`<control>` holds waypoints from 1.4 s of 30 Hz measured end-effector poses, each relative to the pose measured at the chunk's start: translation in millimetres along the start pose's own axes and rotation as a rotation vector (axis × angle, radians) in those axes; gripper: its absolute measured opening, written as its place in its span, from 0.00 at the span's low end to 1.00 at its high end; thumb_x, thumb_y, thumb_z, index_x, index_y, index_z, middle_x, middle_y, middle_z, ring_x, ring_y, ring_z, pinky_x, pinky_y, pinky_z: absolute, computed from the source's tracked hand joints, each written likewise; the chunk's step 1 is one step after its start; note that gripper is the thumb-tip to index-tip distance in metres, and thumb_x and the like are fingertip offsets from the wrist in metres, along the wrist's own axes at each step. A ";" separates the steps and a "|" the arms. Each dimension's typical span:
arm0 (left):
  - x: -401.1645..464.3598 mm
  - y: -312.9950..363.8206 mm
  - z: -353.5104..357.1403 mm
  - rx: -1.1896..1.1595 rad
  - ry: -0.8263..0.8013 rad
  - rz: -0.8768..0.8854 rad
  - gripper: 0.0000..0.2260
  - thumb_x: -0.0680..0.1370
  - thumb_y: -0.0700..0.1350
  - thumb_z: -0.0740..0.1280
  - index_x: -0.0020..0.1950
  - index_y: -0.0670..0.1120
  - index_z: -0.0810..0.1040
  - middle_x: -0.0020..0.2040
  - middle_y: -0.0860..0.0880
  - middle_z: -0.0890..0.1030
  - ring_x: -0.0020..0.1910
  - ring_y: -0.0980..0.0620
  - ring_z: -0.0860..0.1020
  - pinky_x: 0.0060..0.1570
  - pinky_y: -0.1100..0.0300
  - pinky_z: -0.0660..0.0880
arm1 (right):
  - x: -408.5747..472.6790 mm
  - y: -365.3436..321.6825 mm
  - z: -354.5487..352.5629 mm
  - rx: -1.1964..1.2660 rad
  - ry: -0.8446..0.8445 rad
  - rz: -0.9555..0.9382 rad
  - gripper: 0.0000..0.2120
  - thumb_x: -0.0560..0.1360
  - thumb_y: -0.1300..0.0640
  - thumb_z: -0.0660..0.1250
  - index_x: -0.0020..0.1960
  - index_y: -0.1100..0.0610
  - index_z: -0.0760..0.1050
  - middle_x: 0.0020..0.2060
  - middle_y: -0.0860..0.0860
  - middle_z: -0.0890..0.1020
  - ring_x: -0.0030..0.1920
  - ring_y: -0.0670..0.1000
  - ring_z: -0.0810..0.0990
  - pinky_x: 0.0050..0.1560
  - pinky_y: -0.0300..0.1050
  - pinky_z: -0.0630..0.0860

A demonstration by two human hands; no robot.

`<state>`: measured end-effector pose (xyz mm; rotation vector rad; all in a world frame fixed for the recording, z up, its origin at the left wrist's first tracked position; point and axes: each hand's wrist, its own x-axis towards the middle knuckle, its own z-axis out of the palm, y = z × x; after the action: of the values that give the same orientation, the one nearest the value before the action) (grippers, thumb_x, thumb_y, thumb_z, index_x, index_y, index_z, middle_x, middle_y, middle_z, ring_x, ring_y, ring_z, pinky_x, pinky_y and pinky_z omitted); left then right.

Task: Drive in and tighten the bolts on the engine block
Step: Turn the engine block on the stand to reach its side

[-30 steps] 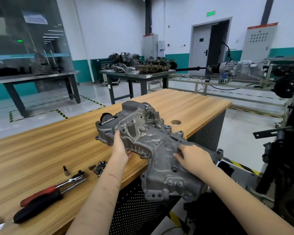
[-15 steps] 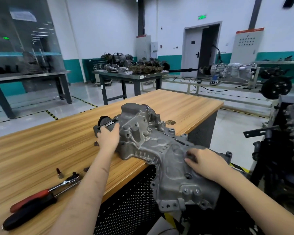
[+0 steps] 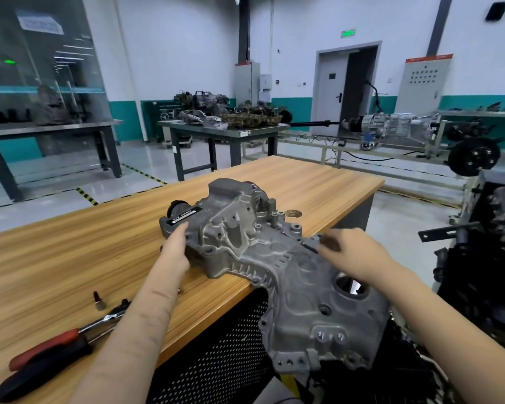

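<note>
A grey cast engine cover (image 3: 245, 246) lies across the wooden table's (image 3: 70, 258) near-right edge, its wide lower end hanging off over the side. My left hand (image 3: 175, 249) grips its left end just beside the black label (image 3: 185, 214). My right hand (image 3: 353, 252), blurred, sits at the cover's far rim with fingers curled over the edge. A ratchet wrench (image 3: 70, 336) with a red grip lies at the front left beside a black-handled tool (image 3: 41, 371). Close by stand a small socket bit (image 3: 98, 300) and a loose bolt (image 3: 180, 290).
A brass disc (image 3: 292, 213) lies on the table behind the cover. A dark engine on a stand (image 3: 493, 258) is close on the right. Grey metal benches (image 3: 225, 132) with parts and a gearbox rig (image 3: 391, 126) stand further back.
My right hand left the middle of the cover and moved up to its far rim, uncovering the round hole. My left hand slid from the label end's top toward its near side.
</note>
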<state>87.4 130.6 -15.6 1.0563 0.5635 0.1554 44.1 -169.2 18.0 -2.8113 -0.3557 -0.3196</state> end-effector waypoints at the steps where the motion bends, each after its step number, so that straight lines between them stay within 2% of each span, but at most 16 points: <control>1: 1.3 -0.7 1.6 0.012 -0.005 -0.022 0.17 0.77 0.50 0.65 0.62 0.44 0.74 0.59 0.44 0.78 0.57 0.45 0.76 0.63 0.47 0.70 | 9.3 -2.1 -1.5 0.060 0.022 0.011 0.14 0.76 0.48 0.61 0.54 0.56 0.77 0.45 0.56 0.82 0.47 0.57 0.79 0.44 0.47 0.74; 3: 7.5 -0.8 5.3 0.050 0.006 -0.040 0.21 0.75 0.50 0.66 0.66 0.43 0.72 0.62 0.43 0.77 0.61 0.44 0.74 0.64 0.48 0.69 | 33.0 -6.0 0.7 0.165 0.022 0.035 0.15 0.76 0.50 0.62 0.56 0.58 0.76 0.44 0.56 0.83 0.46 0.56 0.78 0.44 0.46 0.73; 5: 11.6 -0.2 11.5 0.103 0.016 -0.049 0.21 0.75 0.48 0.67 0.66 0.42 0.72 0.62 0.42 0.77 0.60 0.45 0.75 0.63 0.49 0.71 | 60.6 -7.7 9.6 0.257 -0.014 0.066 0.17 0.76 0.51 0.62 0.60 0.60 0.74 0.47 0.57 0.82 0.45 0.56 0.77 0.44 0.44 0.70; 7: 13.0 -0.2 18.8 0.122 0.004 -0.061 0.22 0.76 0.46 0.66 0.67 0.40 0.70 0.64 0.42 0.76 0.58 0.46 0.76 0.63 0.51 0.71 | 88.1 -8.9 23.1 0.327 -0.051 0.105 0.20 0.76 0.51 0.63 0.63 0.62 0.71 0.54 0.60 0.80 0.51 0.58 0.77 0.45 0.44 0.68; 10: 18.7 -0.4 24.0 0.102 0.068 -0.117 0.24 0.74 0.44 0.68 0.68 0.40 0.69 0.64 0.43 0.76 0.60 0.45 0.76 0.61 0.54 0.72 | 122.2 -14.8 44.5 0.433 -0.078 0.143 0.26 0.76 0.50 0.64 0.68 0.65 0.66 0.62 0.62 0.75 0.61 0.60 0.73 0.55 0.45 0.69; 12: 22.0 0.2 25.2 0.114 0.091 -0.149 0.24 0.74 0.44 0.67 0.68 0.40 0.69 0.64 0.43 0.76 0.61 0.45 0.76 0.60 0.55 0.73 | 140.9 -20.9 55.6 0.469 -0.076 0.162 0.29 0.75 0.49 0.65 0.70 0.63 0.64 0.63 0.62 0.73 0.63 0.60 0.71 0.59 0.47 0.69; 14: 27.4 -2.3 24.0 0.107 0.107 -0.126 0.23 0.73 0.43 0.68 0.67 0.39 0.70 0.62 0.42 0.77 0.59 0.43 0.77 0.57 0.52 0.75 | 159.6 -27.5 64.3 0.503 -0.064 0.164 0.27 0.74 0.50 0.66 0.68 0.61 0.66 0.63 0.62 0.73 0.65 0.61 0.69 0.62 0.51 0.68; 17: 31.1 -5.1 20.0 0.095 0.118 -0.095 0.25 0.73 0.41 0.68 0.68 0.39 0.68 0.63 0.40 0.76 0.59 0.41 0.76 0.50 0.51 0.75 | 183.5 -35.9 76.6 0.582 -0.074 0.137 0.19 0.74 0.54 0.66 0.62 0.62 0.71 0.58 0.62 0.77 0.61 0.61 0.73 0.58 0.50 0.70; 21: 27.6 -8.9 15.4 0.065 0.107 -0.059 0.28 0.72 0.41 0.70 0.70 0.42 0.67 0.61 0.40 0.77 0.57 0.41 0.77 0.56 0.48 0.75 | 193.3 -33.7 88.2 0.531 -0.013 0.156 0.12 0.76 0.57 0.63 0.58 0.60 0.73 0.54 0.60 0.80 0.57 0.61 0.76 0.48 0.44 0.69; 25: 18.1 -9.0 18.8 0.017 0.082 -0.035 0.27 0.72 0.39 0.69 0.70 0.43 0.66 0.60 0.40 0.77 0.57 0.40 0.77 0.53 0.49 0.76 | 186.2 -28.0 93.4 0.474 0.038 0.117 0.09 0.77 0.56 0.61 0.54 0.59 0.73 0.49 0.58 0.81 0.50 0.59 0.78 0.39 0.42 0.64; 28: 12.7 -8.8 21.9 0.020 0.045 -0.052 0.28 0.72 0.38 0.70 0.71 0.44 0.66 0.62 0.40 0.76 0.58 0.40 0.77 0.53 0.48 0.75 | 177.7 -21.4 95.4 0.538 0.106 0.118 0.10 0.78 0.55 0.61 0.54 0.60 0.74 0.48 0.57 0.81 0.48 0.57 0.77 0.40 0.43 0.66; 32: 8.9 -10.0 25.7 0.023 0.030 -0.056 0.25 0.71 0.36 0.70 0.67 0.44 0.71 0.57 0.40 0.79 0.53 0.41 0.79 0.45 0.51 0.76 | 165.1 -5.8 98.4 0.665 0.198 0.147 0.07 0.77 0.54 0.63 0.50 0.57 0.76 0.42 0.51 0.78 0.42 0.50 0.73 0.42 0.40 0.65; 36: 4.2 -11.4 34.6 0.037 -0.014 -0.032 0.21 0.73 0.36 0.68 0.66 0.43 0.73 0.54 0.40 0.80 0.41 0.44 0.78 0.35 0.56 0.73 | 152.4 7.7 96.2 0.816 0.250 0.200 0.02 0.75 0.56 0.66 0.45 0.54 0.74 0.38 0.48 0.78 0.41 0.49 0.76 0.40 0.40 0.67; 37: 2.6 -11.6 36.5 0.037 -0.021 -0.030 0.21 0.73 0.36 0.68 0.65 0.43 0.73 0.54 0.40 0.80 0.39 0.45 0.78 0.34 0.56 0.73 | 148.6 10.7 95.1 0.848 0.263 0.207 0.02 0.75 0.57 0.66 0.45 0.54 0.75 0.37 0.47 0.78 0.39 0.49 0.76 0.37 0.39 0.68; 40: 0.2 -11.9 39.6 0.043 -0.006 -0.022 0.19 0.73 0.39 0.69 0.63 0.43 0.74 0.51 0.41 0.80 0.40 0.46 0.78 0.39 0.55 0.73 | 138.6 16.0 91.3 0.887 0.288 0.231 0.02 0.76 0.57 0.66 0.46 0.55 0.75 0.36 0.45 0.77 0.33 0.42 0.75 0.27 0.29 0.66; 42: -0.8 -10.4 41.1 0.064 0.011 -0.022 0.11 0.73 0.42 0.70 0.53 0.42 0.75 0.47 0.42 0.80 0.38 0.46 0.77 0.42 0.53 0.72 | 133.7 17.7 88.2 0.875 0.300 0.241 0.01 0.76 0.57 0.66 0.46 0.54 0.75 0.36 0.45 0.77 0.33 0.39 0.74 0.25 0.27 0.66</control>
<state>106.2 93.1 -9.2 1.1115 0.5933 0.1249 191.2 -130.4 -35.2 -1.8864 -0.0522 -0.4001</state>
